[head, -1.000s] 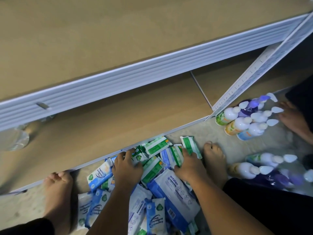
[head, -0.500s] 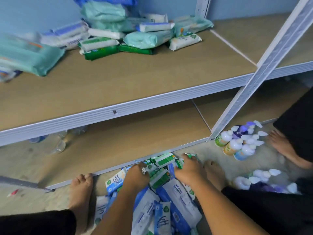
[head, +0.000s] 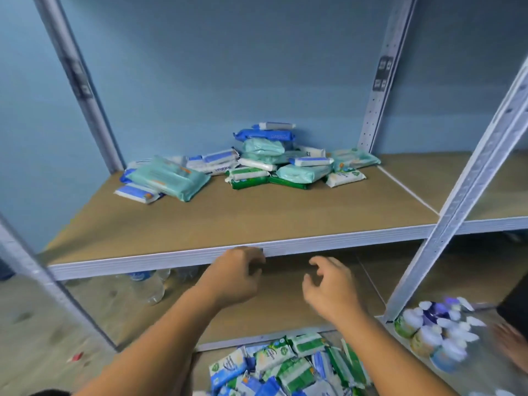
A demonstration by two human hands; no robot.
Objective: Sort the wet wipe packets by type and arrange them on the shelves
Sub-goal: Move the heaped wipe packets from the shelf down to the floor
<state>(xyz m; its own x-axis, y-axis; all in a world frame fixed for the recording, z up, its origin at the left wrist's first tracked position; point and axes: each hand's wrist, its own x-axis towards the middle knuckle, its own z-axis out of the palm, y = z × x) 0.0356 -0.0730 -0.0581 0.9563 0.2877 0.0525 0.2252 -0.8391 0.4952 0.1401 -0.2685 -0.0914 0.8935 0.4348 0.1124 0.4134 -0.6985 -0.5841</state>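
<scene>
Head view: wet wipe packets (head: 303, 172); lettering unreadable

Bare left forearm (head: 160, 338) and right forearm (head: 380, 347); dark cloth (head: 48, 392), perhaps trousers, low left

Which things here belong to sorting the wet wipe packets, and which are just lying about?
Job: brown board shelf; blue, green and white wipe packets heaped on it; more packets piled on the floor.
Stray: clear plastic water bottles; white-capped pump bottles; red scrap.
</scene>
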